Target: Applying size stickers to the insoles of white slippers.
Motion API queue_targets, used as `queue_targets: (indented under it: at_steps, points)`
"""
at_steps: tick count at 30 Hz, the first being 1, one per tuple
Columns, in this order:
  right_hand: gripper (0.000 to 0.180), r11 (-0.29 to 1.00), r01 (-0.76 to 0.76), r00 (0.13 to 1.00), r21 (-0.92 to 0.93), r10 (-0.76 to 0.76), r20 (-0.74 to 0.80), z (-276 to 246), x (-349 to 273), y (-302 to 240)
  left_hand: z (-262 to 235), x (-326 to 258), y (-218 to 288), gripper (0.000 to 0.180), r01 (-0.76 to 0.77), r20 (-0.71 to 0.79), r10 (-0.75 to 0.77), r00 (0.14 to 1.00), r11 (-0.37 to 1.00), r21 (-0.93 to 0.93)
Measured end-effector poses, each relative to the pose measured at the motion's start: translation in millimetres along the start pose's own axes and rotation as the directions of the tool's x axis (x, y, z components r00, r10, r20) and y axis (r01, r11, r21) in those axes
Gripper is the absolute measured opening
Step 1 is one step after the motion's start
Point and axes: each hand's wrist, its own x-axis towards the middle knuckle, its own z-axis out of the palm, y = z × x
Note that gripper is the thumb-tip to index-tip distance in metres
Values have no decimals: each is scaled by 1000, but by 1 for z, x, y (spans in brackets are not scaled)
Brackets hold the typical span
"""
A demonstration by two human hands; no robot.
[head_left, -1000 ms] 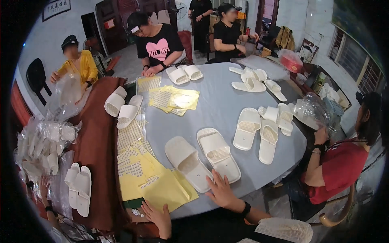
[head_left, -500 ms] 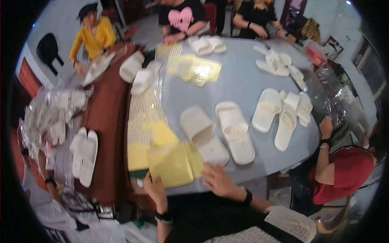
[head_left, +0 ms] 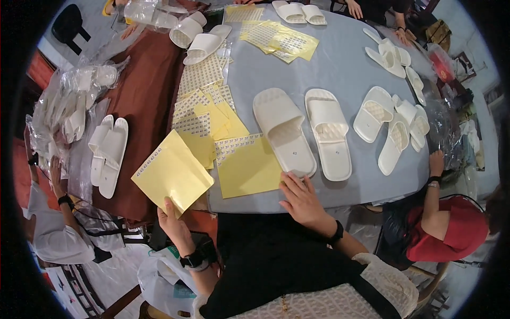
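My left hand pinches the lower corner of a yellow sticker sheet, with thumb on top. This sheet is tilted above the near left table edge and has a row of small printed labels along one side. My right hand lies with its fingers apart at the heel of a white slipper, its fingertips touching or nearly touching it. Beside that slipper stands a second white slipper. Another yellow sticker sheet lies flat left of my right hand.
More sticker sheets overlap along the grey table's left side. White slippers stand at the right, others at the far left. A brown-covered table bears a slipper pair and a bagged heap. Co-workers sit around.
My left hand has moved left, lifting a yellow sheet off the pile and exposing the one beneath. My right hand has moved from the sheets to the slipper's heel. The view has shifted downward.
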Motion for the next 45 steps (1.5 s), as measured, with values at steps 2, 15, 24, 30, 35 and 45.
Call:
queue_targets:
  at_steps: [2, 15, 24, 30, 35, 45]
  points:
    - [52, 999, 4, 1000, -45, -3, 31, 1, 3, -3, -1, -3, -1, 28, 10, 16, -10, 1000, 1000, 13]
    - [52, 995, 104, 993, -5, -104, 53, 11, 11, -17, -14, -8, -7, 23, 86, 47, -84, 995, 996, -33]
    - [68, 995, 102, 988, -11, -100, 119, 25, 21, -42, -28, -20, -9, 19, 116, 29, -117, 993, 993, 15]
    - [72, 992, 117, 987, -40, -111, 119, 21, 25, -46, -35, -28, -2, 18, 93, -26, -91, 995, 991, 93]
    - [71, 986, 79, 997, 145, -81, 5, 17, 28, -41, -31, -35, 3, 22, 167, 6, -167, 986, 984, 54]
    - [61, 977, 111, 985, 184, -83, -150, -16, 36, -53, -20, -41, 16, 21, 135, -16, -138, 990, 983, -127]
